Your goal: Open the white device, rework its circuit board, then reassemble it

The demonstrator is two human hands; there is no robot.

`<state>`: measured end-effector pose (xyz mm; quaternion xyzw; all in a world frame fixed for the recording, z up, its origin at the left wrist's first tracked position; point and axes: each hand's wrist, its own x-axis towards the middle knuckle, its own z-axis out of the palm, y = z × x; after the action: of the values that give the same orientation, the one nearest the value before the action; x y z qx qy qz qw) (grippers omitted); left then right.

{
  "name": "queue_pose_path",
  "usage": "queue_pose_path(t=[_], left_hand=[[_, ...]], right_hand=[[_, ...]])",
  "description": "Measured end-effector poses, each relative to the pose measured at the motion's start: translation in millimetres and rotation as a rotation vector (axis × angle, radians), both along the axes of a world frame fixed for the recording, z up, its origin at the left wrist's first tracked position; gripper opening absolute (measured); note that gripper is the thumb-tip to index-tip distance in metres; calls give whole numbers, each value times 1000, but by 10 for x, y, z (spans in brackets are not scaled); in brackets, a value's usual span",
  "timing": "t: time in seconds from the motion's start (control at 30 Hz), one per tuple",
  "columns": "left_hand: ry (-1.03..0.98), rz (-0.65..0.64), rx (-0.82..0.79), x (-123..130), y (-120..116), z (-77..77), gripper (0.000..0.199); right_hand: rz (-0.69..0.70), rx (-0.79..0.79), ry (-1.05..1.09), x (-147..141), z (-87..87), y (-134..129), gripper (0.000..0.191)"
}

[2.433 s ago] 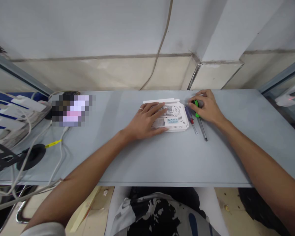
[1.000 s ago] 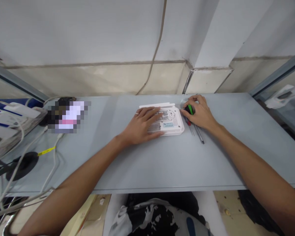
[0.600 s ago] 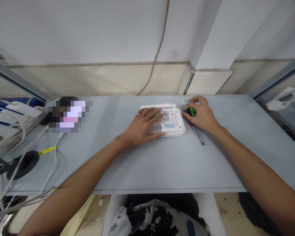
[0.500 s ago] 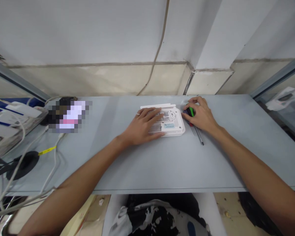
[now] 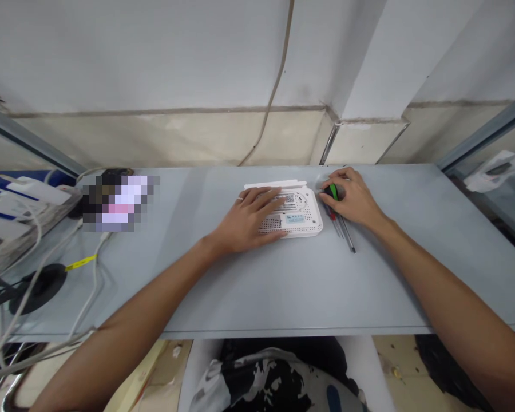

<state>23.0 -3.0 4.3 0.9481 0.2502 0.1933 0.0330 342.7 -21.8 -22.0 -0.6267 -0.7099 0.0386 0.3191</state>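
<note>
A white router (image 5: pixel 312 213) lies on the table with its vented, labelled underside up and its antenna bars along the far edge. My left hand (image 5: pixel 249 220) rests flat across the router's left part, fingers spread and covering some of the label. Just right of the router, my right hand (image 5: pixel 355 197) has thumb and fingers around the green and black handle of a screwdriver (image 5: pixel 335 192). Its metal shaft points toward me. Beside it lies a second, thinner tool with a red part (image 5: pixel 332 217); its upper end is hidden by my right hand.
The grey-blue table (image 5: pixel 249 292) runs up to the wall. On the left are a blurred-out phone-like object (image 5: pixel 124 200), white cables (image 5: pixel 95 286), a black round base (image 5: pixel 38 289) and a stack of white devices (image 5: pixel 8 214). A white item (image 5: pixel 498 171) sits at far right.
The fingers of my right hand have shifted slightly on the screwdriver, and more of its green and black handle shows. My left hand and the router have stayed in place.
</note>
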Motion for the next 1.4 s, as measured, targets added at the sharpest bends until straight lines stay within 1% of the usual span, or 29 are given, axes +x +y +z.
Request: queue_pose_path(t=[0.13,0.43,0.67,0.83,1.0,1.17,1.23,1.3,1.37,1.4], left_hand=[[11,6,-12,0,-1,5,66],[5,-2,-2,1,-3,10,66],[21,12,-6,1,-4,10,66],[20,12,-19,2,-1,2,66],[0,6,-20,6,-10,13,66],[-8,2,-61,7,-44,34,66],[-32,2,-106,5,-43,44,65],[-101,-20,-186,-1,-18,57,57],[-252,-28,-280,-16,37,68,42],[-360,-6,-316,-27,77,69,35]], right_hand=[[6,-9,-13,11,-21,7,21],[-24,-17,-32,-80,-20,-30,22],[11,-7,12,21,-60,32,21],[26,2,66,65,-77,54,15],[21,9,48,26,-92,39,12],[20,34,29,-35,-88,-9,15],[22,38,35,-40,-82,-21,17],[8,35,37,-32,-74,-21,21],[-23,45,46,-19,-61,-13,25],[-47,63,61,-12,-50,-8,26]])
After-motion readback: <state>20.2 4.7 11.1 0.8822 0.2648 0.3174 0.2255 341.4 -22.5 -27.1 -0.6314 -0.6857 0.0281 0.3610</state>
